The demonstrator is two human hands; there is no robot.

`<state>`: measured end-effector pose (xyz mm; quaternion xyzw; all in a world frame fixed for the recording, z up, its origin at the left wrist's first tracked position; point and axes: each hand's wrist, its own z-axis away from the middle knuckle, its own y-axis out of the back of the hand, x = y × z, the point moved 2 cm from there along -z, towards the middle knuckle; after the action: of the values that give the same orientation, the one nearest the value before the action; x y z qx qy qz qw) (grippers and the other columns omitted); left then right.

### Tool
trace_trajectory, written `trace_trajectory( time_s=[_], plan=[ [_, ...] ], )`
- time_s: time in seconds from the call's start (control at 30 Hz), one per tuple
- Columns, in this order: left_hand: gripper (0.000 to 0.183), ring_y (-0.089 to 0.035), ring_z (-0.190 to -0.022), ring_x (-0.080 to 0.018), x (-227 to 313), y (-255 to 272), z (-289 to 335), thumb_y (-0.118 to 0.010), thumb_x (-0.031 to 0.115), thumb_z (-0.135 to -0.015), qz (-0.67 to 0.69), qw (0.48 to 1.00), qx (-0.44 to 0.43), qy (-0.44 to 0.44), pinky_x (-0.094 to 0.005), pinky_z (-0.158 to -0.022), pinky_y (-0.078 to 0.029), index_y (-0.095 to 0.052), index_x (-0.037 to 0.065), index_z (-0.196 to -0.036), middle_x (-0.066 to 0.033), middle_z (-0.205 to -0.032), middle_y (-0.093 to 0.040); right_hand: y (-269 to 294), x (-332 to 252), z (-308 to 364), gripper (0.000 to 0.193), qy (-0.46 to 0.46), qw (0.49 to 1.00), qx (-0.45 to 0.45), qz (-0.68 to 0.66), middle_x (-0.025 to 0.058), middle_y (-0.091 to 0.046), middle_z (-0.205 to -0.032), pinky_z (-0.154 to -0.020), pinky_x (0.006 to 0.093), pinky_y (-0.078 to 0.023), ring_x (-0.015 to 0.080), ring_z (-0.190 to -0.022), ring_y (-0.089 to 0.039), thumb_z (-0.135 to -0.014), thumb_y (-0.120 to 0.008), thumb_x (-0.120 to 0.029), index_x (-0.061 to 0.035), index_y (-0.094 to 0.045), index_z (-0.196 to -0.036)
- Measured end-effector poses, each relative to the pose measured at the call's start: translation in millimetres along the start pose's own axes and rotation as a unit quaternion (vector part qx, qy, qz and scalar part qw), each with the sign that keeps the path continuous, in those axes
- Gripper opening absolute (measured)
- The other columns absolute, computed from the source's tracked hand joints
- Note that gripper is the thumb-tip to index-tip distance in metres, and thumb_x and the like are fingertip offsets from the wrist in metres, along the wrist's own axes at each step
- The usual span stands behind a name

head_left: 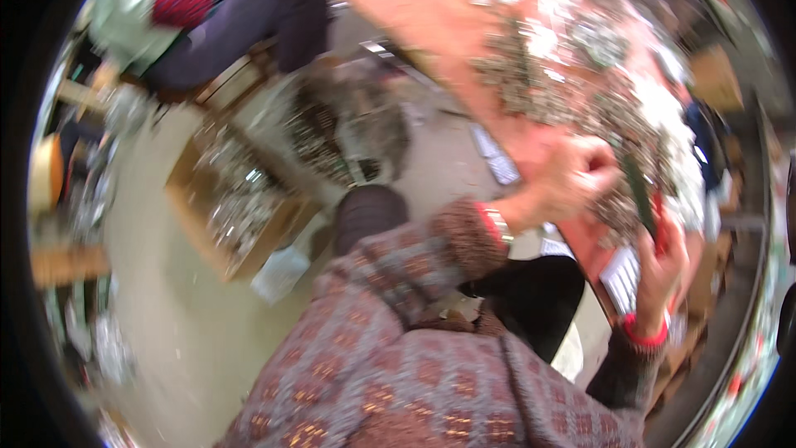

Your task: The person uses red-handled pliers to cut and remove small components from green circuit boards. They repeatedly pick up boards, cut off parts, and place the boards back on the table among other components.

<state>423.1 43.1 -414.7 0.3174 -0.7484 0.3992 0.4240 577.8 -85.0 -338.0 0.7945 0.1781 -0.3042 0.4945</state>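
My left hand (pixel 576 172) is held over the near edge of the orange-red table (pixel 398 0), fingers curled closed with thumb and fingertips together. What it pinches, if anything, is too blurred to make out. To its right, my right hand (pixel 663 255) grips a long, dark green flat strip (pixel 637 187) pointing up and away. A small red piece (pixel 659 214) shows at those same fingers; whether it belongs to the strip I cannot tell. Just beyond both hands lies a heap of small brownish-grey parts (pixel 622 112), smeared by motion.
Shiny clear plastic bags (pixel 593 37) lie on the heap. On the floor to the left stand a cardboard box (pixel 195 199) of clear packets and a clear sack (pixel 381 124) with dark parts. Another person's dark-clothed leg (pixel 240 25) is at the upper left.
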Motion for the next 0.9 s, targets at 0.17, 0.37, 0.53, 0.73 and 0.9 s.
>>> trace_trajectory(
  time_s=[0.17, 0.37, 0.53, 0.73, 0.9],
  plan=[
    [0.006, -0.062, -0.065, -0.0078, 7, 13, -3, -0.063, 0.004, -0.093, 0.118, 0.984, -0.046, 0.124, -0.0222, -0.057, -0.052, -0.064, -0.001, -0.092, -0.0031, -0.079, -0.066, -6, -27, -19, 0.019, 0.028, 0.999, -0.038, 0.026, 0.0137, -0.065, -0.1, -0.081, 0.0296, -0.05, 0.0206, -0.09, -0.063, -0.076, -0.066, 0.004, 0.0052, -0.064, -0.095],
    [0.002, -0.056, -0.065, -0.0037, 11, 16, -1, -0.063, 0.005, -0.093, 0.172, 0.971, -0.027, 0.166, -0.0197, -0.059, -0.047, -0.064, 0.004, -0.092, 0.0003, -0.082, -0.066, 3, -16, -28, 0.016, -0.009, 0.996, -0.083, -0.005, 0.0102, -0.062, -0.093, -0.069, 0.0304, -0.049, 0.0181, -0.078, -0.061, -0.088, -0.069, -0.009, 0.0025, -0.065, -0.098],
    [0.002, -0.056, -0.065, -0.0027, 6, 16, -1, -0.063, 0.006, -0.094, 0.203, 0.962, -0.008, 0.182, -0.0184, -0.058, -0.045, -0.063, 0.006, -0.091, 0.0022, -0.083, -0.066, 42, 44, -43, 0.027, -0.017, 0.998, 0.02, 0.055, 0.0122, -0.06, -0.078, -0.064, 0.0317, -0.045, 0.0171, -0.07, -0.058, -0.093, -0.061, -0.027, -0.0016, -0.067, -0.101],
    [0.005, -0.054, -0.066, -0.0041, 3, 15, -1, -0.062, 0.008, -0.095, 0.239, 0.95, -0.001, 0.201, -0.0211, -0.056, -0.042, -0.063, 0.01, -0.09, 0.0038, -0.082, -0.064, 68, 122, -56, 0.034, -0.085, 0.983, -0.001, 0.161, 0.0168, -0.063, -0.09, -0.074, 0.0382, -0.047, 0.0294, -0.084, -0.063, -0.093, -0.059, -0.034, -0.0023, -0.065, -0.105],
    [0.006, -0.049, -0.066, -0.005, -1, 15, -1, -0.063, 0.008, -0.094, 0.26, 0.938, 0.01, 0.228, -0.0243, -0.056, -0.042, -0.064, 0.01, -0.088, 0.0053, -0.078, -0.06, 61, 140, -60, 0.041, -0.05, 0.955, -0.036, 0.291, 0.017, -0.059, -0.116, -0.086, 0.0431, -0.048, 0.0358, -0.102, -0.06, -0.09, -0.062, -0.038, -0.0069, -0.06, -0.116]
  ],
)
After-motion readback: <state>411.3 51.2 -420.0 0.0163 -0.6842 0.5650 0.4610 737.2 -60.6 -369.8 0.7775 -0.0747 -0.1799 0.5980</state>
